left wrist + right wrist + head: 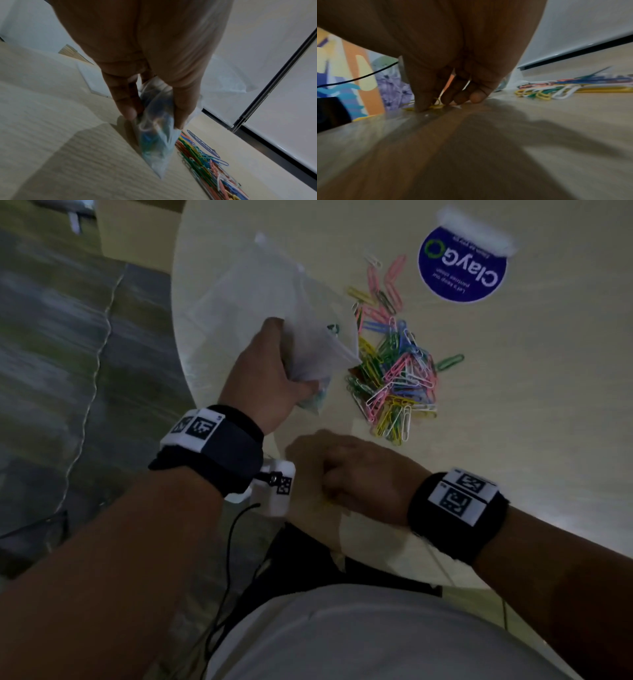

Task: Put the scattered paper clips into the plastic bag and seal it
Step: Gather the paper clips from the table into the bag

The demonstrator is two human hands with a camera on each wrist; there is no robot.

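Nearest the body, at the round table's (pixel 513 412) pale wood-grain edge, right hand (pixel 346 474) with fingertips (pixel 475 96) curled down onto the surface, pinching a few thin yellow and white wire clips (pixel 436 105) against it. Black fabric straps with white square-coded tags on both wrists; codes not readable as text. Just beyond and to the left, left hand (pixel 270 371) clenched around the crumpled plastic bag (pixel 260 299), thumb and fingers (pixel 125 102) gripping the bunched lower part, thin clear film, glossy and creased, with a small clump of coloured clips seen blurred through it; bag's lower corner down on the tabletop, its upper part spread loose toward the far table edge. Immediately right of the bag, scattered paper clips (pixel 394 371) heaped in a loose tangle on the table, slim looped wire coated pink, green, yellow, blue and white, a few strays lying apart above and to the right of the pile. Farthest, beyond the pile, round dark-blue sticker (pixel 462 265) flat on the table, upside down to the wearer, printed "ClayGO" in white with a green ring for the O; smaller lines beneath too blurred to read. White strip of tape (pixel 476 231) across its far edge.
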